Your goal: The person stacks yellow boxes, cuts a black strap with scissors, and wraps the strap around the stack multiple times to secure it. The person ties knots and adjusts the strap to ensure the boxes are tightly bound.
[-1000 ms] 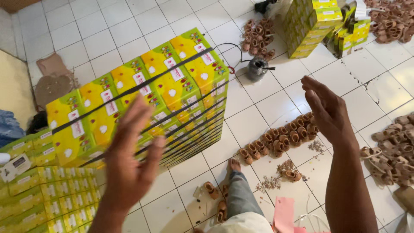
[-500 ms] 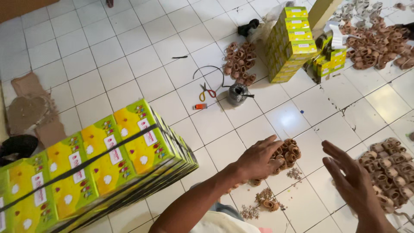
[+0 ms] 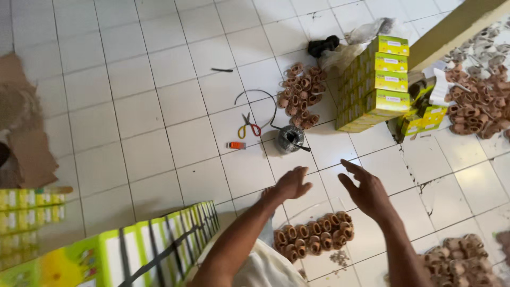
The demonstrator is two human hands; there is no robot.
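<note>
My left hand (image 3: 291,184) hovers over the white tiled floor with its fingers loosely curled and nothing in it. My right hand (image 3: 367,192) is beside it, fingers spread, also empty. Just below both hands lies a bundle of brown clay cups (image 3: 313,238) in rows. A small metal spool of dark wire (image 3: 290,139) stands on the tiles ahead of my left hand. The strapped bundle of yellow-green boxes (image 3: 138,254) sits at the lower left, apart from both hands.
Red-and-yellow scissors (image 3: 248,126) and an orange cutter (image 3: 236,145) lie near the spool. Another cup cluster (image 3: 300,94) and a stack of yellow-green boxes (image 3: 377,85) are farther off. More clay cups (image 3: 478,106) pile at the right, and cardboard (image 3: 26,133) at the left.
The view has swung right and forward, so the strapped box bundle slid to the lower left. Both hands left the bundle and now reach out together above the brown cups.
</note>
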